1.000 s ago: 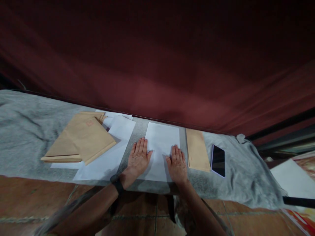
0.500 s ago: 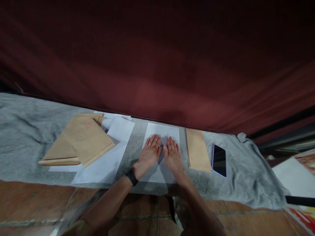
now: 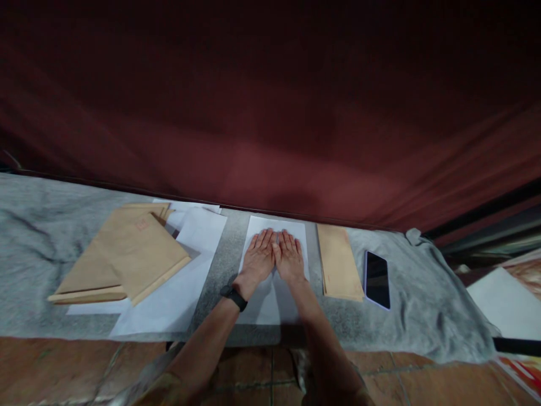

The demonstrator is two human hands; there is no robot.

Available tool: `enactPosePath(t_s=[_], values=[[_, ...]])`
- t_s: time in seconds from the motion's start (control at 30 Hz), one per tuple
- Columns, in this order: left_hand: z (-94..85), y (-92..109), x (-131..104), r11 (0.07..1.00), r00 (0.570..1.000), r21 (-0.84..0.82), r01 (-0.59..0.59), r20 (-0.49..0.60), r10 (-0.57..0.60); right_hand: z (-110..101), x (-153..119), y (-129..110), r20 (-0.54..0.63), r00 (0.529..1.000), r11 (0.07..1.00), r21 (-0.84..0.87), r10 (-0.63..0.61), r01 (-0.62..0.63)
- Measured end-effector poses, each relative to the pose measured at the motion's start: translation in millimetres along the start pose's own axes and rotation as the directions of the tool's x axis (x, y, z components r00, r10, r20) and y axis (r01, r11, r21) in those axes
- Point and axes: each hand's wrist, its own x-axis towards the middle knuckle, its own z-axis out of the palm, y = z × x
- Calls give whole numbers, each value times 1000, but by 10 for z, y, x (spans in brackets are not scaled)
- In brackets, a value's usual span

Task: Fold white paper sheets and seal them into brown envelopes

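My left hand (image 3: 258,259) and right hand (image 3: 289,259) are lying flat on a white sheet (image 3: 268,307), meeting side by side, fingers extended and slightly spread. The sheet is resting on grey cloth (image 3: 426,299), between large brown envelopes (image 3: 146,254) and narrower envelopes (image 3: 340,262). A reddish mark (image 3: 143,224) is showing on the large ones, too blurred for me to read.

A curtain (image 3: 270,141) walls the worktop's (image 3: 230,242) far edge. Left hand (image 3: 259,255) and right hand (image 3: 289,256) block the white sheet's (image 3: 268,304) middle; bare strips (image 3: 216,273) flank it, forearms (image 3: 214,335) crossing their near ends. Brown envelopes (image 3: 147,256) obstruct leftward; past narrow envelopes (image 3: 340,262) and phone (image 3: 377,280), cloth (image 3: 426,301) lies open toward the right edge.
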Motion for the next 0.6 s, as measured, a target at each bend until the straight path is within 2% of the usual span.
enactPosePath(t_s=[0.3, 0.6], values=[[-46, -155, 55, 985, 986, 50, 166, 1, -166, 8, 5, 113, -64, 998, 997, -68, 22, -26], [-42, -271, 87, 956, 954, -13, 294, -54, -294, -6, 22, 313, -161, 983, 991, -85, 85, -100]])
